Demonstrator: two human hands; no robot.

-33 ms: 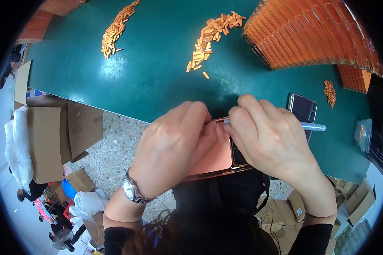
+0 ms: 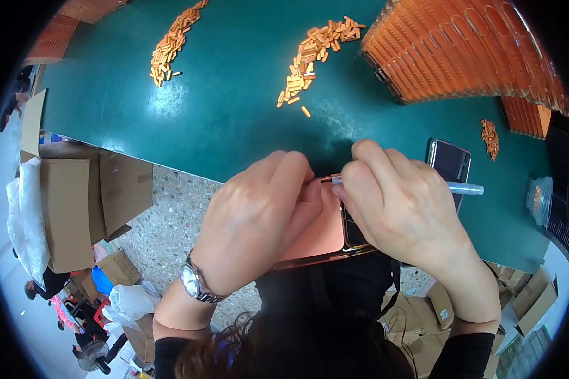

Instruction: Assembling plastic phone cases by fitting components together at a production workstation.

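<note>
A flat, copper-rimmed case (image 2: 316, 235) lies at the table's near edge, in front of my body. It has a smooth salmon-pink panel on its left and dark framed compartments (image 2: 354, 231) on its right. My left hand (image 2: 253, 205) is closed at the case's far edge, its fingers curled over the pink panel and its fingertips partly hidden. My right hand (image 2: 395, 202) grips a thin translucent pen-like stick (image 2: 466, 188), which points left toward the case's far edge. Both hands nearly meet there. A watch (image 2: 195, 281) circles my left wrist.
Piles of small gold oblong pieces (image 2: 303, 60) (image 2: 169, 50) lie on the green table (image 2: 234, 114). Orange translucent cases (image 2: 449, 57) stand stacked at far right. A phone (image 2: 450, 158), tiny copper pieces (image 2: 490, 139) and a clear jar (image 2: 540, 201) sit right. Cardboard boxes (image 2: 69, 208) stand left.
</note>
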